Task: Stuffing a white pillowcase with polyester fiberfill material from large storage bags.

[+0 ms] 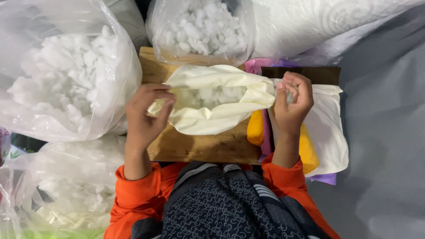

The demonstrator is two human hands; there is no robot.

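Note:
A cream fabric cover lies on a wooden board with its mouth held wide, white fibre stuffing showing inside. My left hand pinches the left edge of the opening. My right hand grips the right edge and appears to hold a small tuft of stuffing in its fingers. Both arms wear orange sleeves.
Clear plastic bags of white stuffing stand at the left, lower left and top centre. A stack of white, yellow and purple fabric pieces lies right of the board. Grey cloth covers the right side.

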